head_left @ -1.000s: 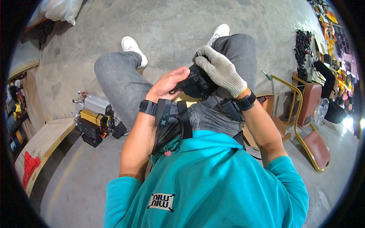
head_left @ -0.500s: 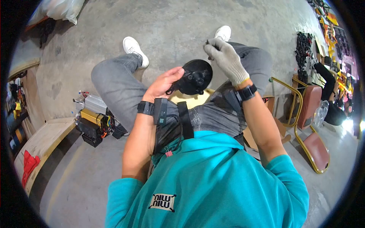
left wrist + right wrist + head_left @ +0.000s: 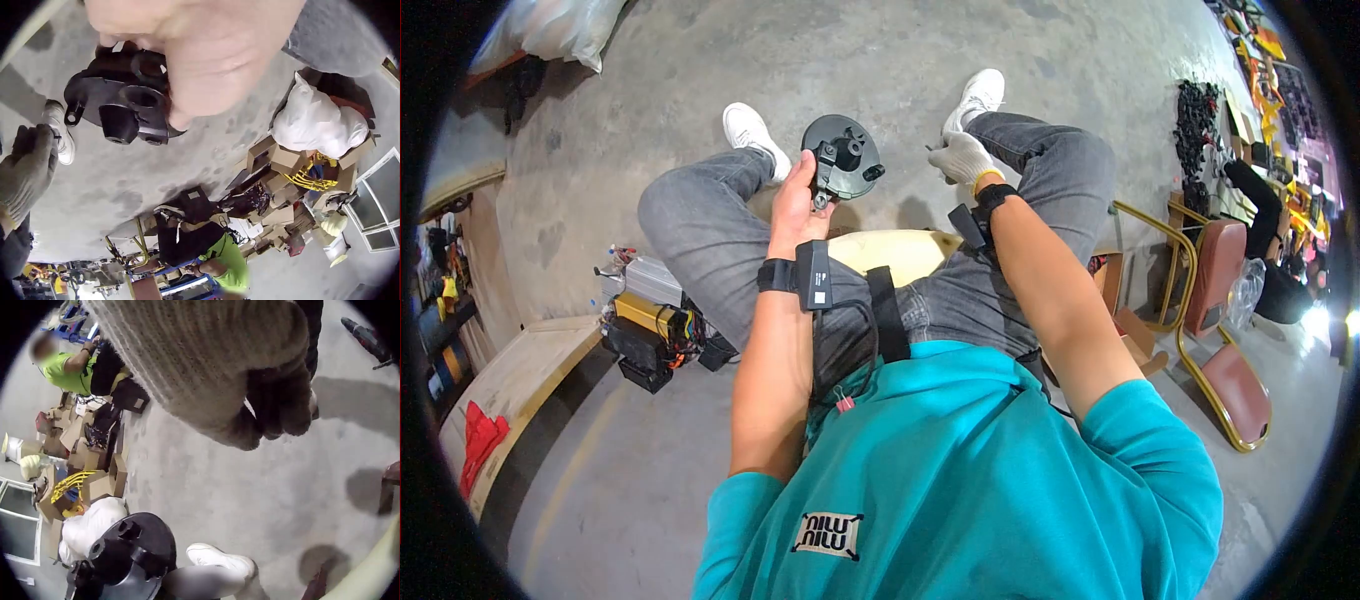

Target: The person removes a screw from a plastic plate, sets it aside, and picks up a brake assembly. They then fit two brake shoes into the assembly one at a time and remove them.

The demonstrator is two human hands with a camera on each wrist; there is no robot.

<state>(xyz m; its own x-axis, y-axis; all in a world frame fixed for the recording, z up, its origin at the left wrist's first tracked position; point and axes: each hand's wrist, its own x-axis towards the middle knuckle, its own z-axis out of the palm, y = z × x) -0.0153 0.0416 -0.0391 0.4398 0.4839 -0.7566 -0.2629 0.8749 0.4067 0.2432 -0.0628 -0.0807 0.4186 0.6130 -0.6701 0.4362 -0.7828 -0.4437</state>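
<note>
My bare left hand (image 3: 796, 205) holds a black round housing (image 3: 850, 160), a disc with raised bosses and small mounting lugs, out over the floor between the knees. In the left wrist view the thumb and fingers grip the housing (image 3: 119, 103) at its edge. My right hand (image 3: 965, 160), in a knitted glove, is beside the right knee, apart from the housing. Its fingers are curled, and a small dark tip (image 3: 930, 148) pokes out at the fingertips; the rest of that piece is hidden. The right wrist view has the glove (image 3: 219, 362) with its fingers bent inward.
A yellow surface (image 3: 890, 250) shows between the thighs. Left on the floor is a metal and gold machine unit (image 3: 645, 305), near a wooden bench (image 3: 530, 380). A chair (image 3: 1235, 390) with a gold frame stands right. In the left wrist view another person (image 3: 225, 262) is near cardboard boxes (image 3: 281, 215).
My right hand has come away from the housing and dropped beside the right knee. My left hand has lifted the housing forward and left, turning its bossed face into view.
</note>
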